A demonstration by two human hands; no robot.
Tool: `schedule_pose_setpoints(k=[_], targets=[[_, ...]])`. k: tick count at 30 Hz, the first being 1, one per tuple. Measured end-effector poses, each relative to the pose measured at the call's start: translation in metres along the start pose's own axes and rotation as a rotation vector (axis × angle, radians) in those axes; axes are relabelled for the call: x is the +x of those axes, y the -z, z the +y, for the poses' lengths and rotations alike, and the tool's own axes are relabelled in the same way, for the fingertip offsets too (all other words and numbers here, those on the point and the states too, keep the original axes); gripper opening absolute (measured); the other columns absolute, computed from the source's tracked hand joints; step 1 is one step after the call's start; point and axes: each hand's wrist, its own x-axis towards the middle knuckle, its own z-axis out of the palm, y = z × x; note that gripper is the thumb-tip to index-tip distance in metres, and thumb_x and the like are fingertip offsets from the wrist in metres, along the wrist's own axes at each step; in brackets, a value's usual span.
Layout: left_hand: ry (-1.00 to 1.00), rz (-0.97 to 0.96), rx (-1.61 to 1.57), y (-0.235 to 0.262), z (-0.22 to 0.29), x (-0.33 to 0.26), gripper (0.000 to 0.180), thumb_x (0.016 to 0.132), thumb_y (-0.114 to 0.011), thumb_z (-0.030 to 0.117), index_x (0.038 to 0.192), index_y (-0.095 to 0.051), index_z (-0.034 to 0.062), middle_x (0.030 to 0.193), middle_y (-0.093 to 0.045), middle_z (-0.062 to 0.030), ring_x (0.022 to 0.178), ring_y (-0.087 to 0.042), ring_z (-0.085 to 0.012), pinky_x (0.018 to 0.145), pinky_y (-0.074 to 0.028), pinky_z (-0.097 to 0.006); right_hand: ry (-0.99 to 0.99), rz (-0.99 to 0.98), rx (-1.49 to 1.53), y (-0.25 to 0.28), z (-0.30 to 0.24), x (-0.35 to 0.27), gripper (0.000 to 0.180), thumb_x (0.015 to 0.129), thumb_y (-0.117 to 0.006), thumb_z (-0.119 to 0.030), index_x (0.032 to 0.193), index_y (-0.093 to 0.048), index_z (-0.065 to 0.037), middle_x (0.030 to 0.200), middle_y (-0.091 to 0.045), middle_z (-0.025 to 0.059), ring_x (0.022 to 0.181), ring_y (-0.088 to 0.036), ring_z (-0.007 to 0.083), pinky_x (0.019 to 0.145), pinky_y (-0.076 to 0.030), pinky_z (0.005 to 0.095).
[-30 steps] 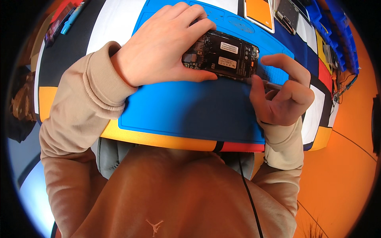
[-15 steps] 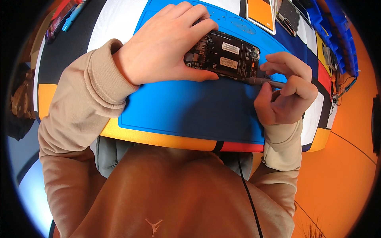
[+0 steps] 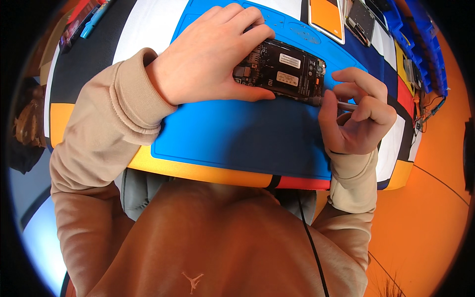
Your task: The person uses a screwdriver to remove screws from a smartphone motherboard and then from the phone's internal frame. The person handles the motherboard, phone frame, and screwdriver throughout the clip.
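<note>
An opened smartphone (image 3: 307, 79), its black battery and circuit boards bare, lies over the blue work mat (image 3: 208, 133). My left hand (image 3: 213, 54) grips its left end, thumb along the near edge and fingers over the far edge. My right hand (image 3: 358, 114) holds a slim grey screwdriver (image 3: 346, 105) between thumb and fingers, its front end against the phone's near right corner. The tip itself is too small to make out. My right index finger is raised off the tool.
Small screws (image 3: 274, 21) lie in the mat's far compartments. Beyond are an orange-and-white box (image 3: 326, 20), a dark phone part (image 3: 360, 22) and blue bins (image 3: 425, 44) at the far right. A blue pen (image 3: 93, 24) lies far left.
My right thumb has moved up and forward along the screwdriver, covering more of it. The whole view has shifted slightly; my left hand keeps its grip on the smartphone.
</note>
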Motion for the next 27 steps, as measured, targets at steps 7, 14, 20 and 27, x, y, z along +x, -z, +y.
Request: schedule_pose_setpoints(k=[7,14,20,27], targets=[[0.005,-0.005,-0.009,0.0002,0.0002,0.0010,0.065,0.066,-0.087,0.033,0.118,-0.059,0.0051,0.106,-0.052,-0.0095,0.096,-0.051,-0.0297,0.085,-0.042,-0.039,0.022,0.025,0.046,-0.0021,0.0031,-0.0003,0.044,0.066,-0.075,0.009,0.077,-0.037,-0.009,0.112,-0.059,0.0247,0.060,-0.053,0.0117,0.056,-0.050,0.0243],[0.006,-0.011,-0.007,0.0001,0.0003,0.0004,0.065,0.066,-0.087,0.033,0.118,-0.059,0.0052,0.107,-0.052,-0.0095,0.097,-0.051,-0.0297,0.085,-0.043,-0.038,-0.042,0.010,0.057,0.0015,0.0026,-0.0015,0.043,0.065,-0.072,0.010,0.073,-0.035,-0.009,0.112,-0.059,0.0254,0.062,-0.054,0.0120,0.058,-0.052,0.0245],[0.053,-0.086,-0.007,0.0037,0.0020,0.0020,0.066,0.069,-0.084,0.036,0.120,-0.057,0.0035,0.108,-0.053,-0.0125,0.099,-0.052,-0.0314,0.087,-0.043,-0.039,-0.013,0.015,0.003,0.0004,0.0034,-0.0017,0.039,0.064,-0.066,0.011,0.070,-0.033,-0.009,0.112,-0.059,0.0262,0.062,-0.055,0.0125,0.059,-0.053,0.0245],[0.054,-0.081,-0.010,0.0058,0.0016,0.0022,0.063,0.076,-0.076,0.052,0.108,-0.056,0.0011,0.097,-0.051,-0.0158,0.087,-0.050,-0.0316,0.077,-0.042,-0.039,-0.022,0.013,0.002,0.0005,-0.0005,-0.0007,0.041,0.067,-0.068,0.013,0.071,-0.034,-0.009,0.112,-0.060,0.0258,0.062,-0.055,0.0122,0.059,-0.053,0.0242]])
